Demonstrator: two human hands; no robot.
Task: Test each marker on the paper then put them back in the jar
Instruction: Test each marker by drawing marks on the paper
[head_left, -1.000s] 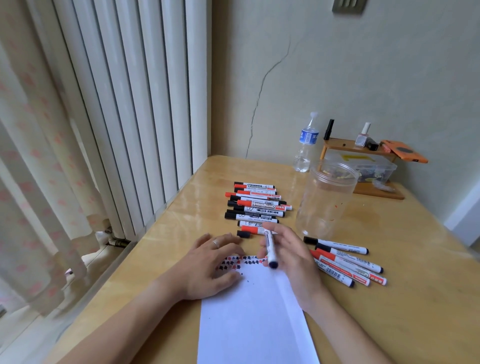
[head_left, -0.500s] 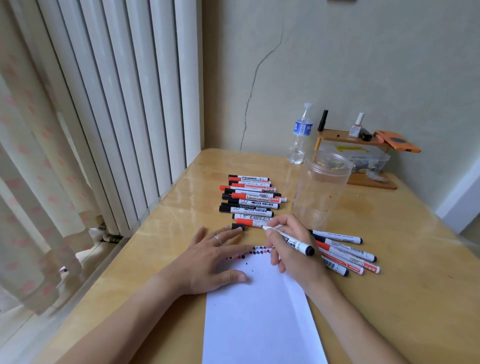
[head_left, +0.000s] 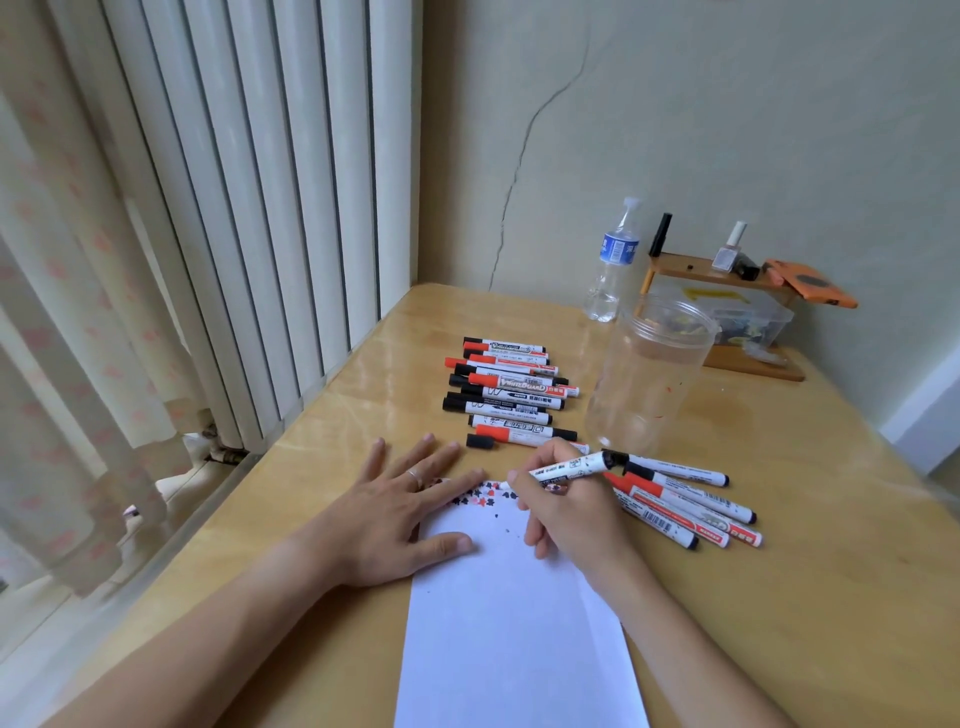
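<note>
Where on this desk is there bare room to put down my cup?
Bare wood lies right of the jar and beyond the small marker group, toward the table's right edge. Another free strip runs left of the big marker pile, along the radiator side. Around the paper, hands and markers crowd.

Soft daylight from left; glare on table (head_left: 363, 364); edges distorted.

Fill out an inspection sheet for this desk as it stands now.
Surface: glossy wooden table.
Job's things: white paper sheet with red and black test marks at its far edge; clear plastic jar upright, lidless; row of red and black markers left of jar; smaller group right of paper; loose black cap.
Clutter: water bottle, wooden shelf.
Hands: left hand flat on paper; right hand holds uncapped marker, tip at paper.
Cables: nothing seen.
Surroundings: white radiator, cracked wall.
</note>
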